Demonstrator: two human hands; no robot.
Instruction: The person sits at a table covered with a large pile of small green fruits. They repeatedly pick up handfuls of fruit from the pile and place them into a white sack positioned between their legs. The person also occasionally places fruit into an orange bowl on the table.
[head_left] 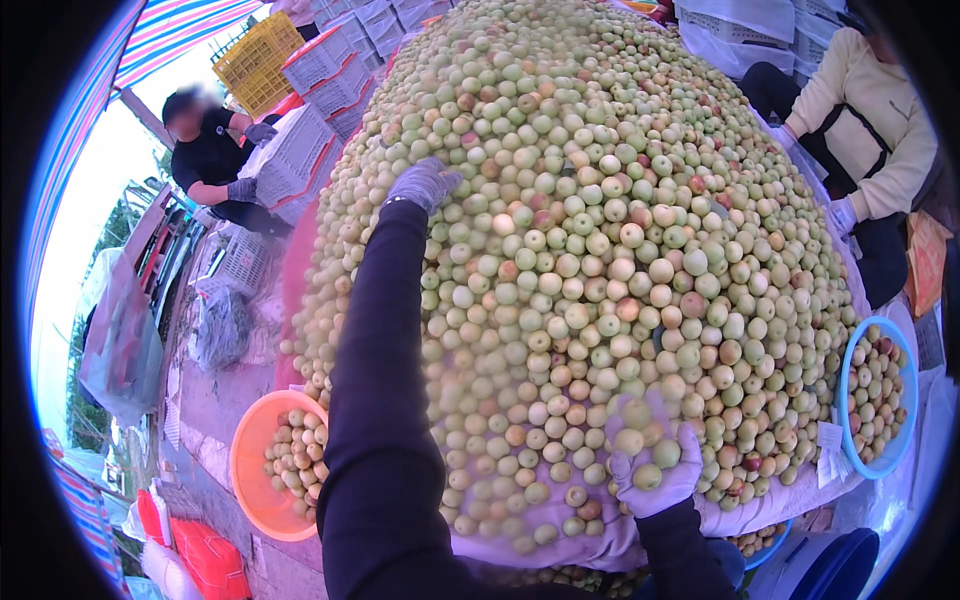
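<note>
A huge heap of small round green-yellow fruits (600,260), some with reddish patches, looks like jujubes. My left hand (425,185), in a grey-purple glove, reaches far over the heap's left side. Its fingers rest on the fruits, loosely apart, and no held fruit shows there. Near the heap's front edge, my right hand (655,470) wears a pale glove and is turned palm up. Its fingers curl around a few jujubes (647,477). Fruits lie close about both hands.
An orange basin (250,465) of fruits stands at the left, a blue basin (912,400) of fruits at the right. One person (215,150) handles grey crates (290,150) at far left; another person (880,120) sits at right. Yellow crates (258,62) are stacked behind.
</note>
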